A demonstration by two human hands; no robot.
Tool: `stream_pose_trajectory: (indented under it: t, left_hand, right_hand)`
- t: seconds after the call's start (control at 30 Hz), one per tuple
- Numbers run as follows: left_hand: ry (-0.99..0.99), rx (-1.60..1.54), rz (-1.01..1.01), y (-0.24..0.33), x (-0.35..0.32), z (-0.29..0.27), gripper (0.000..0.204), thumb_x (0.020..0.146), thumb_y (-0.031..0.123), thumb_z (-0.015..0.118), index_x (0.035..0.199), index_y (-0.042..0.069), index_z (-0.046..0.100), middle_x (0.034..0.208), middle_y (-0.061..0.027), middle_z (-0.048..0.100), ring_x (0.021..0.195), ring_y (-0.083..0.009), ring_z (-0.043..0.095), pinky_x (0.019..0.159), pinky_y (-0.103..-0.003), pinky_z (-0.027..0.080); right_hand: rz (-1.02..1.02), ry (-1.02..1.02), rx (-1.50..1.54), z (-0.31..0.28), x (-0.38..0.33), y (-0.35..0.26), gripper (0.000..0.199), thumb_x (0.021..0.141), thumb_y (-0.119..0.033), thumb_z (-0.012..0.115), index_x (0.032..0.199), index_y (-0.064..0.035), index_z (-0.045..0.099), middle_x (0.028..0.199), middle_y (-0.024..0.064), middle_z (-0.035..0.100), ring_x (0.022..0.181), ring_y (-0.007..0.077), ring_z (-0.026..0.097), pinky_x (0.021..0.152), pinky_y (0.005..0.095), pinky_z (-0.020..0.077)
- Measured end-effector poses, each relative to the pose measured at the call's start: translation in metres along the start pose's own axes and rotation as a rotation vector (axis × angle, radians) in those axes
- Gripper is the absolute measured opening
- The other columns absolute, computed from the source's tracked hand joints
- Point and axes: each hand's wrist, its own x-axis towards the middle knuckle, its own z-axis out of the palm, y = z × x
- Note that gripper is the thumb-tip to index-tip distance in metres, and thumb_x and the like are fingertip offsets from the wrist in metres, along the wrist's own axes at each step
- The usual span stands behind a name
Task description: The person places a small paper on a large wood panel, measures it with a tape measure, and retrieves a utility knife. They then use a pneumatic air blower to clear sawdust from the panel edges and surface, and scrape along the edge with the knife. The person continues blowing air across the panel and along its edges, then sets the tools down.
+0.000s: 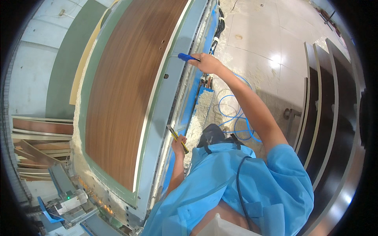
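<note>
- The right hand point(208, 63) is stretched far out, its grip closed around a blue-handled tool point(188, 57) whose tip meets the far edge of the wood-grain panel point(126, 90).
- The left hand point(179, 143) is pulled in close to the body, gripping a yellow-and-black knife point(178, 137) held against the near stretch of the same pale edge.
- The panel lies flat on the green-topped machine table point(165, 114), its long pale edge band facing the person.
- Judging from how things lie, the edge work looks partway through: both tools sit on the band, and the length between them shows no clear sign of being finished or not.
- Sawdust point(201, 110) is heaped along the blue rail and on the floor, beside a coiled blue hose point(232, 114).
- Dark finished panels point(327, 118) stand stacked at the right.
</note>
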Motion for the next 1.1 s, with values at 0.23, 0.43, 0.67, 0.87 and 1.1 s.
stream_pose_trajectory:
  t: [0.23, 0.43, 0.67, 0.87, 1.1]
  left_hand:
    - [-0.001, 0.011, -0.094, 0.0, 0.072, 0.09, 0.023, 0.092, 0.023, 0.068, 0.091, 0.0, 0.063, 0.084, -0.0114, 0.068, 0.07, -0.0184, 0.067, 0.063, -0.029, 0.055]
    - [-0.2, -0.013, -0.041, 0.062, 0.156, 0.227, 0.023, 0.094, 0.025, 0.066, 0.086, 0.004, 0.06, 0.086, -0.0113, 0.069, 0.076, -0.0186, 0.069, 0.07, -0.028, 0.055]
    - [-0.401, 0.216, 0.11, 0.202, 0.245, 0.383, 0.022, 0.094, 0.022, 0.064, 0.094, 0.0, 0.064, 0.086, -0.0087, 0.068, 0.078, -0.0156, 0.067, 0.073, -0.029, 0.054]
    - [-0.509, 0.366, 0.29, 0.275, 0.3, 0.525, 0.021, 0.093, 0.021, 0.064, 0.086, 0.001, 0.065, 0.079, -0.0072, 0.067, 0.072, -0.0147, 0.063, 0.068, -0.029, 0.05]
    - [-0.439, 0.14, 0.093, 0.286, 0.296, 0.678, 0.025, 0.093, 0.025, 0.065, 0.084, 0.002, 0.063, 0.085, -0.0107, 0.069, 0.076, -0.0173, 0.066, 0.07, -0.03, 0.052]
  right_hand:
    - [0.183, 0.152, -0.176, -0.056, 0.077, 0.06, 0.039, 0.101, -0.046, 0.049, 0.127, -0.0189, 0.061, 0.094, 0.0167, 0.072, 0.091, 0.0387, 0.069, 0.08, 0.0502, 0.0539]
    - [0.217, 0.303, -0.214, -0.139, 0.179, 0.122, 0.048, 0.099, -0.052, 0.051, 0.135, -0.0204, 0.059, 0.094, 0.0183, 0.073, 0.089, 0.0403, 0.069, 0.079, 0.051, 0.0542]
    - [0.279, 0.402, -0.196, -0.238, 0.243, 0.173, 0.049, 0.1, -0.051, 0.05, 0.135, -0.0182, 0.059, 0.095, 0.0188, 0.073, 0.09, 0.0401, 0.069, 0.077, 0.0498, 0.0541]
    - [0.268, 0.457, -0.109, -0.306, 0.32, 0.258, 0.047, 0.1, -0.049, 0.051, 0.133, -0.0164, 0.059, 0.091, 0.0186, 0.072, 0.087, 0.0396, 0.069, 0.076, 0.0497, 0.0537]
    - [0.199, 0.42, 0.068, -0.401, 0.408, 0.351, 0.045, 0.099, -0.047, 0.053, 0.129, -0.0142, 0.062, 0.09, 0.0171, 0.072, 0.084, 0.0356, 0.071, 0.075, 0.0489, 0.0529]
